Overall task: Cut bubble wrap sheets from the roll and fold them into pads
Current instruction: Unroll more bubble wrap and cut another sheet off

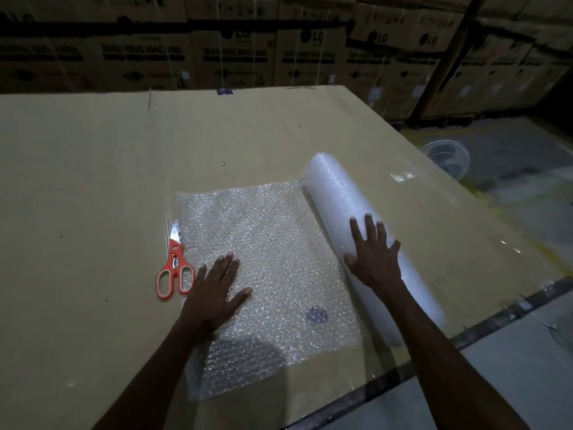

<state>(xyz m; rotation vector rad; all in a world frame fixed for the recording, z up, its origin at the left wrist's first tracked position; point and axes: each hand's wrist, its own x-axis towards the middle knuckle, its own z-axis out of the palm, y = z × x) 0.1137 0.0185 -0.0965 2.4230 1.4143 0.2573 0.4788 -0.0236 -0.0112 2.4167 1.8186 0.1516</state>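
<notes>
1. Left hand [217, 290]: laid flat, palm down, fingers straight and slightly spread. It presses on the near-left part of the unrolled sheet [269, 274], close to the sheet's left edge.

2. Right hand [373, 259]: fingers straight and fanned, palm resting on top of the bubble wrap roll [356, 225] near its middle. It rests on the roll and does not curl round it.

3. Location of the work material: the sheet lies flat on the cardboard work surface [93, 181] between the two hands. Its right edge runs to the roll with no cut visible, so it appears not yet severed.

4. Scissors [174, 268]: orange handles, blades together and pointing away from the person. They lie just beside the left hand, with the tip at the sheet's left edge (untouched by either hand).

5. Handling judgement, sheet: light, limp and springy, likely to curl back or slide on the cardboard once released. Hold it by flat palm pressure near the intended cut line, not by pinching an edge.

6. Handling judgement, roll: bulky but probably light, and free to roll sideways. Steady it from above, as shown, or it may wander while the sheet is cut.

7. Surroundings: stacked cartons [235, 54] stand behind the surface, and a white fan [446, 161] lies on the floor to the right.
</notes>
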